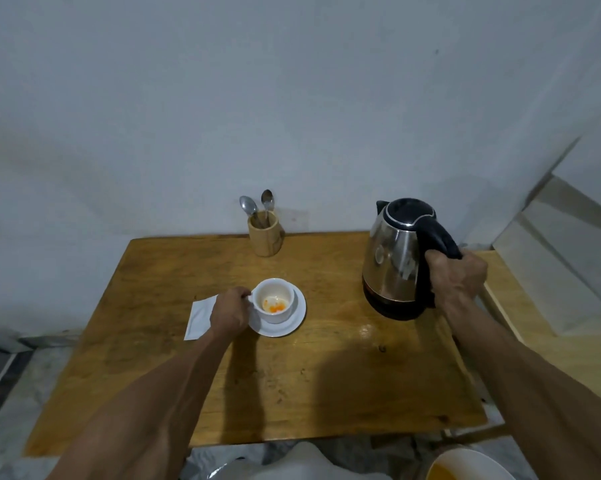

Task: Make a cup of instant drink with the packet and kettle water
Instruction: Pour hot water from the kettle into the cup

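Note:
A white cup [275,299] stands on a white saucer [292,323] in the middle of the wooden table [257,375]. Orange powder lies at the bottom of the cup. My left hand [229,315] pinches the cup's handle on its left side. A white packet [198,317] lies flat on the table, partly under that hand. At the right, a steel kettle [392,261] with a black lid sits upright on its black base. My right hand [456,275] is wrapped around the kettle's black handle.
A wooden holder [264,235] with two metal spoons [257,207] stands at the table's back edge against the grey wall. A lower wooden surface [541,344] and pale slabs lie to the right. A white bowl [465,467] with orange contents sits at the bottom right.

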